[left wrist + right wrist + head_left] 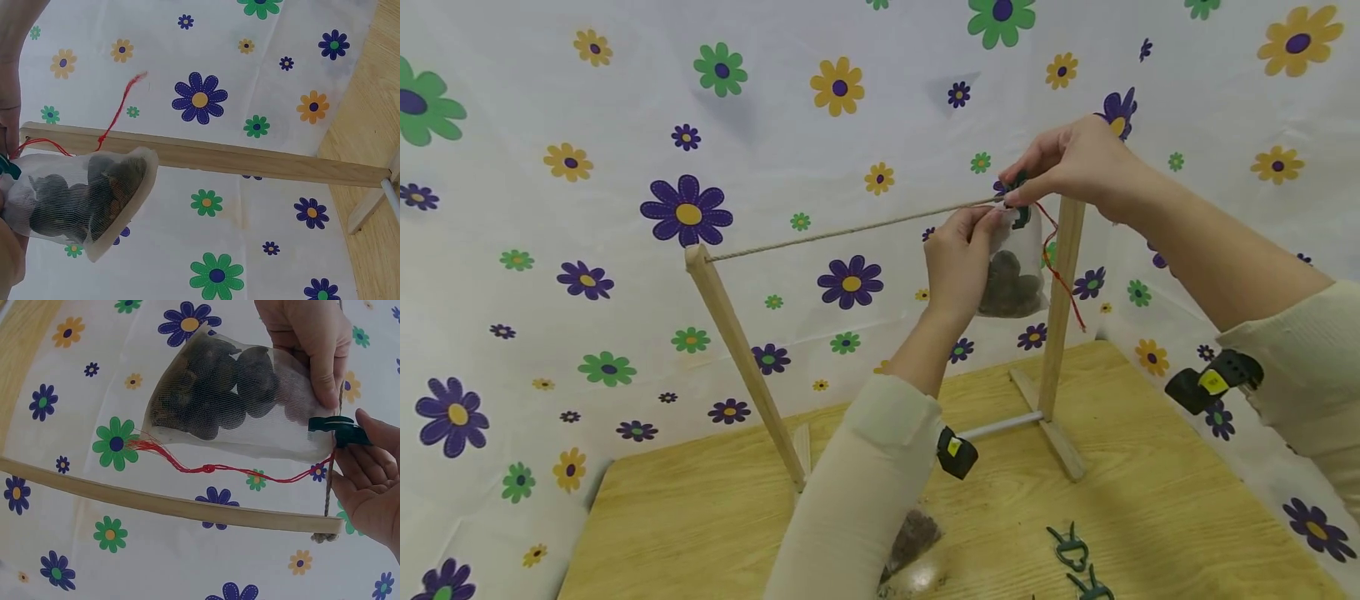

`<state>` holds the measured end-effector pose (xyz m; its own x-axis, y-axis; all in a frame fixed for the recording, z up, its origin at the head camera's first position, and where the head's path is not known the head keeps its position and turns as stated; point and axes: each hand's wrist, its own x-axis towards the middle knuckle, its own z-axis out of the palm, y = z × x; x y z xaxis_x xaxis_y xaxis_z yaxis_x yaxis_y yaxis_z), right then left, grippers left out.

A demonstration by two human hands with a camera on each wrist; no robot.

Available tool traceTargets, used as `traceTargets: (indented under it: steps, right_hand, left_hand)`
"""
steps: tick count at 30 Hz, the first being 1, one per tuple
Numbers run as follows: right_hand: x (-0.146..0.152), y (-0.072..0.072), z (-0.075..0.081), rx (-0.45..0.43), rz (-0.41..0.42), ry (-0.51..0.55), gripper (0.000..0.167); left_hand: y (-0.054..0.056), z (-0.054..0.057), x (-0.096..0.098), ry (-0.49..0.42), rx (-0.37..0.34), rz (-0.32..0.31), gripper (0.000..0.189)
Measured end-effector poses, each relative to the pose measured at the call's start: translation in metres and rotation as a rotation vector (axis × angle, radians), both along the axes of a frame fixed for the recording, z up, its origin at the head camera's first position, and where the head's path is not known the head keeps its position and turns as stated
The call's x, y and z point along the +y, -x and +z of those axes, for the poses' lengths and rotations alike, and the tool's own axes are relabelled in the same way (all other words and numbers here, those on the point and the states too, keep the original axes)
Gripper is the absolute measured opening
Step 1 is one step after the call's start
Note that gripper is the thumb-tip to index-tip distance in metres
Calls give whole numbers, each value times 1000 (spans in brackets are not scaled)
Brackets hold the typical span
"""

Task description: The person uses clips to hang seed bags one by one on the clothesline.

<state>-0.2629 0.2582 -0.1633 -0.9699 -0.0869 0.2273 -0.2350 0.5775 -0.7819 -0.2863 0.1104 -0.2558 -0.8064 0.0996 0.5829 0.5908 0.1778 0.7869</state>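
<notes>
A white mesh bag (1017,287) with dark, rounded lumps inside hangs at the right end of a thin rope (850,227). My left hand (958,258) pinches the bag's top edge just under the rope. My right hand (1086,162) holds a dark green clip (337,428) between thumb and fingers. In the right wrist view, the clip straddles the rope and the bag's top corner. A knotted red cord (250,476) trails from that corner. The left wrist view shows the bag (81,197) close up, with the left hand partly cut off.
The rope is strung between a left wooden post (741,358) and a right wooden post (1060,317), with a white bar (1003,425) low down. Green clips (1070,550) and a dark brown clump (916,535) lie on the wooden table (662,517). A flower-print cloth stands behind.
</notes>
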Motion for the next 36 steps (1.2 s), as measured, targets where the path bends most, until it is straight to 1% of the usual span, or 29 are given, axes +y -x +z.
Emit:
traceTargets:
  steps: [3, 5, 7, 11, 12, 17, 21, 25, 30, 33, 36]
  right_hand:
    - [1, 0, -1, -32, 18, -29, 33]
    - [2, 0, -1, -46, 46, -74, 39]
    - [1, 0, 0, -58, 76, -126, 43]
    - [-1, 2, 1, -74, 120, -183, 48]
    - [-2, 1, 2, -76, 122, -192, 48]
    - [-3, -1, 2, -71, 140, -236, 49]
    - [-5, -5, 0, -49, 158, -280, 52]
    - [-7, -9, -3, -6, 151, -361, 58]
    - [-6, -20, -9, 76, 113, -497, 69]
    - [-3, -27, -11, 98, 83, -514, 73]
    - [-1, -35, -14, 105, 52, -481, 73]
  left_hand:
    - [-1, -2, 1, 1, -19, 0, 25]
    - [-1, -3, 2, 9, -25, 4, 26]
    - [-1, -5, 1, 36, -6, 25, 27]
    - [-3, -7, -1, 87, 22, 60, 28]
    - [-2, -7, -1, 88, 25, 58, 28]
    - [-3, -9, -1, 72, -5, 35, 27]
    - [-3, -11, -4, 110, -28, 40, 26]
    - [-3, -16, -13, 153, -28, 32, 27]
    - [-5, -27, -30, 243, -22, -10, 28]
    - [-7, -37, -43, 315, -29, -37, 27]
    - [-14, -46, -55, 393, -31, -62, 27]
